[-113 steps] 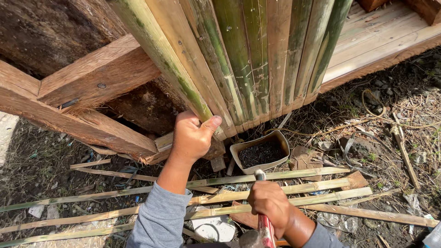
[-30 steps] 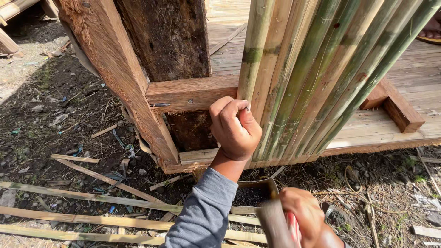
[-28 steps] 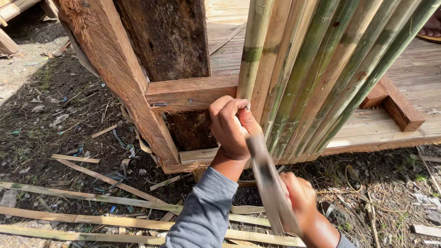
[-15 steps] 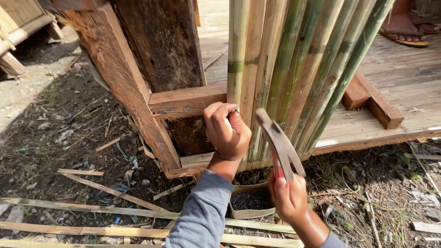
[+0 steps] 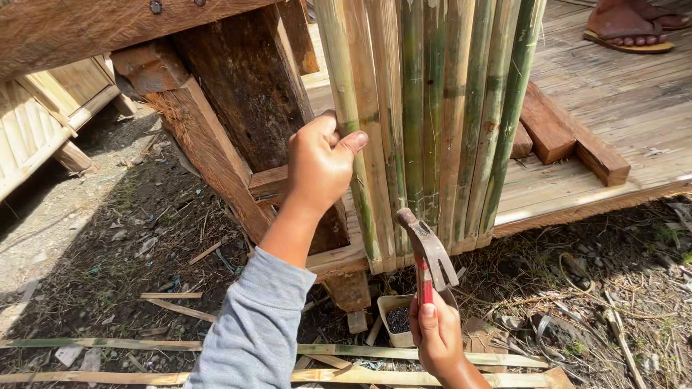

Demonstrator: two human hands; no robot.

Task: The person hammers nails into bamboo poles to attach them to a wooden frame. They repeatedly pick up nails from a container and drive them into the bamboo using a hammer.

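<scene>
One hammer (image 5: pixel 427 253) (red handle) upright in right hand (image 5: pixel 436 333), fist clamped on it, below the slats | left hand (image 5: pixel 319 167) pinching leftmost of roughly seven bamboo slats (image 5: pixel 425 115) | one small tub (image 5: pixel 395 319) of dark bits on ground

Sunlit outdoor yard, littered dirt ground (image 5: pixel 108 238) at 9 o'clock, plank deck (image 5: pixel 613 122) at 2 o'clock, dark timber post (image 5: pixel 245 79) at 11 o'clock.
</scene>
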